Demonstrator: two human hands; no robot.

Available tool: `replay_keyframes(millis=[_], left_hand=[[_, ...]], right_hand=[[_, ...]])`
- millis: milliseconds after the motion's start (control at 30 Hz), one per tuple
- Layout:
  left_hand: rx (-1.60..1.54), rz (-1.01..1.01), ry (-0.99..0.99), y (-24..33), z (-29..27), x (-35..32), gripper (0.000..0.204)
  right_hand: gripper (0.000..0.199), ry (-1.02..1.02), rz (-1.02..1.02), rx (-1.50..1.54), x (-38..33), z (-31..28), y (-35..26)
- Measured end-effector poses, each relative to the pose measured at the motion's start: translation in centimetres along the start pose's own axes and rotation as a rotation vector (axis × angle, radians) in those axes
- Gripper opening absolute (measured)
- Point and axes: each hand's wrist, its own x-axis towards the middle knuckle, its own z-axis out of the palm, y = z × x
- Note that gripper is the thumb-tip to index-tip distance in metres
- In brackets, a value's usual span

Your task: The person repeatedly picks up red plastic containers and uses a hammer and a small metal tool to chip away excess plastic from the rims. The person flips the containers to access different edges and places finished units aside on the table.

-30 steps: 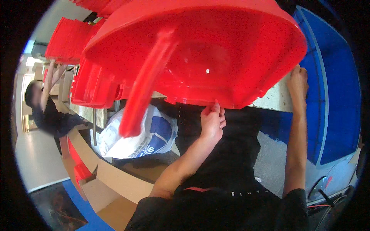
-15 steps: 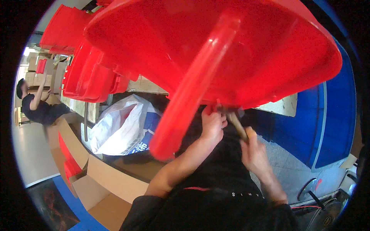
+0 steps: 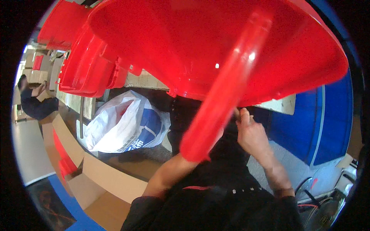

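Observation:
A large red plastic shell [image 3: 154,50] with ribs fills the top of the view. From it a thick red bar [image 3: 227,88] slants down toward me, a little blurred. My right hand [image 3: 252,134] is closed round the wooden handle of a hammer [image 3: 237,114], just under the shell's lower edge. The hammer's head is out of sight behind the red plastic. Behind the bar my left hand [image 3: 220,134] is almost wholly covered, so its fingers and anything in them do not show. Only the left forearm [image 3: 171,173] comes out below.
More red shells [image 3: 86,65] are stacked at the left. A white and blue bag [image 3: 127,123] stands below them, near an open cardboard box [image 3: 111,181]. Blue panels [image 3: 335,119] rise at the right. A person [image 3: 36,100] in dark clothes is at the far left.
The red bar has swung right and now covers my left hand. My right hand has risen slightly, and the hammer's head has gone behind the plastic. The far person has lowered an arm.

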Motion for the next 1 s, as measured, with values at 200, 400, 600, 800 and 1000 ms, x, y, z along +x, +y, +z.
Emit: replay_keyframes(millis=[200, 400, 600, 800, 1000], left_hand=[[0.074, -0.001, 0.030, 0.3, 0.7, -1.0, 0.005], [0.023, 0.017, -0.016, 0.8, 0.7, -0.7, 0.002], [0.023, -0.024, 0.005, 0.6, 0.5, -0.8, 0.002], [-0.053, -0.053, -0.013, 0.7, -0.1, -0.6, 0.003], [-0.102, -0.088, -0.099, 0.6, -1.3, 0.2, 0.006]], right_hand=[[0.032, 0.160, -0.093, 0.180, -1.5, -1.5, -1.1], [0.030, 0.016, 0.013, 0.077, -0.5, 0.9, 1.3], [0.038, 0.229, -0.022, 0.316, -4.0, -0.9, 0.9], [0.039, 0.137, 0.030, 0.317, -2.8, -0.2, 0.3], [0.036, -0.026, 0.090, 0.165, -1.1, 0.4, 0.9]])
